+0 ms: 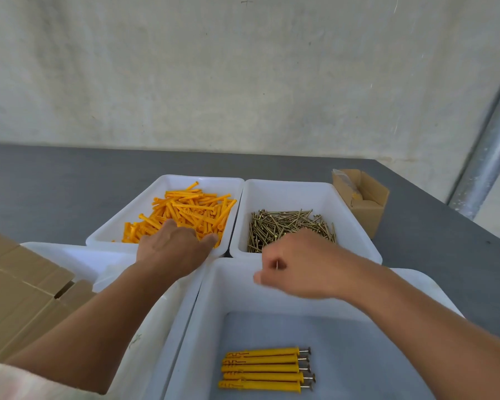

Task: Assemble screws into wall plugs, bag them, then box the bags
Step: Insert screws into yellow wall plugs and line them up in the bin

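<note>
Right hand (296,265) pinches 1 screw (277,264) just above the near tray (214,298) — a loose grip could drop it among the 5 finished sets (266,370). Left hand (171,243) sits in the plugs (191,209) with fingers hidden, so can't tell if it's gripping — might snag a clump.

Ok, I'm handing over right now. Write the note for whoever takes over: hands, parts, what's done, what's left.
Left hand: reaching into the far left tray, fingers down among the orange wall plugs; a grip is hidden.
Right hand: pinches one screw over the near tray.
Loose screws are in the far right tray.
Done: five assembled plugs lie side by side in the near tray.
Left: more assembly, then bagging and boxing. An open carton stands far right, contents unclear.
</note>
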The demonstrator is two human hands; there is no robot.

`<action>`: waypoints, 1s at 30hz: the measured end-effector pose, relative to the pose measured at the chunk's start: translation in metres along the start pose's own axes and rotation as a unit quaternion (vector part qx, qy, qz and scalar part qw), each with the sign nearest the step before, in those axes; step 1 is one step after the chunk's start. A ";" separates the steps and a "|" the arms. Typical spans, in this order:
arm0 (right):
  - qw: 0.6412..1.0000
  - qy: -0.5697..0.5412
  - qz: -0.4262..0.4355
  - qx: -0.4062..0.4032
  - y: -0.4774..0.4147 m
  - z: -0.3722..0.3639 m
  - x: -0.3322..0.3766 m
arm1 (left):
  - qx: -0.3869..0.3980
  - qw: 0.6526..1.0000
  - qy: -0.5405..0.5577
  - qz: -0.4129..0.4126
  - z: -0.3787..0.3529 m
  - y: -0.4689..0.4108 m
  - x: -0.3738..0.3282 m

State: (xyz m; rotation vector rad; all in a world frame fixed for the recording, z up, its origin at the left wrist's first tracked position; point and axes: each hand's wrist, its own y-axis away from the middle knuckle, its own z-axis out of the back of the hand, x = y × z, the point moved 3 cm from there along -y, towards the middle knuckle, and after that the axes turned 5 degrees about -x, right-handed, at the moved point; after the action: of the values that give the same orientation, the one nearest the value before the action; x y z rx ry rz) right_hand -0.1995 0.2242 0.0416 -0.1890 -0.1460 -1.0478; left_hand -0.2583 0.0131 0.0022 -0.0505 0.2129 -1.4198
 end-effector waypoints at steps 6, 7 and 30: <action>0.982 0.034 -0.148 -0.110 -0.011 -0.010 -0.055 | -0.010 0.999 0.008 0.035 -0.001 0.001 0.001; 0.982 0.028 -0.170 -0.081 -0.012 -0.017 -0.062 | -0.003 1.000 0.003 0.031 -0.002 0.001 0.001; 0.971 0.000 -0.239 -0.031 -0.022 -0.031 -0.081 | -0.055 0.998 0.014 0.016 -0.002 -0.002 -0.002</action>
State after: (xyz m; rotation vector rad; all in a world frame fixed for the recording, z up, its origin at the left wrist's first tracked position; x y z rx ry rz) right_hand -0.2576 0.2746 -0.0040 -0.2159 -0.1624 -1.5337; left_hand -0.2606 0.0151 0.0009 -0.1178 0.3139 -1.3767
